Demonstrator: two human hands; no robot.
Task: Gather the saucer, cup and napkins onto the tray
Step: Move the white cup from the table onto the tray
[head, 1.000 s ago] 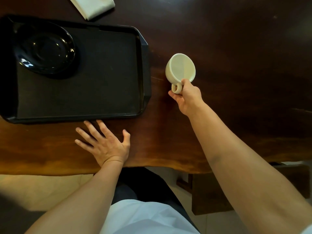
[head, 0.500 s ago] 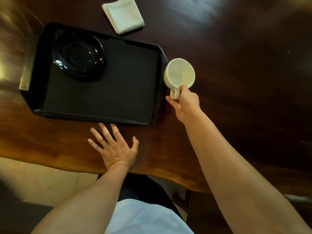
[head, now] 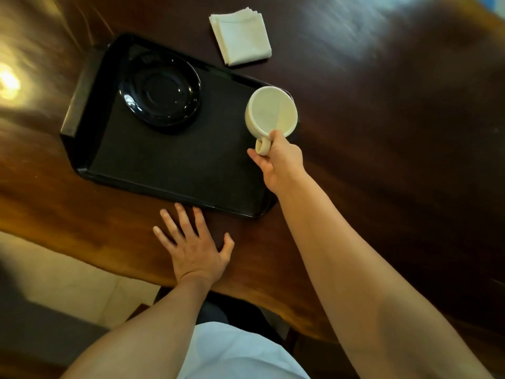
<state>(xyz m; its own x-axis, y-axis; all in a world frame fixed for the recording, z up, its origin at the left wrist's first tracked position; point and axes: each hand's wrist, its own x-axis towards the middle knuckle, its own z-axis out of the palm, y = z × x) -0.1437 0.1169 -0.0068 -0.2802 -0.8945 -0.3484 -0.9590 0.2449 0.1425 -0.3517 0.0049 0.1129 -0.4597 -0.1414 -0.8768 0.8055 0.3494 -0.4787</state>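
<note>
A black tray lies on the dark wooden table. A black saucer sits in its far left part. My right hand grips the handle of a cream cup, held tilted over the tray's right end. Folded white napkins lie on the table just beyond the tray's far edge. My left hand rests flat on the table with fingers spread, just in front of the tray's near edge, holding nothing.
The wooden table stretches to the right of the tray. Its near edge runs just behind my left wrist, with pale floor below. A bright light reflection shows at the far left.
My right hand has carried the cup leftward from over the table beside the tray to over the tray's right end. The view has shifted, bringing the napkins fully into sight. My left hand stays flat.
</note>
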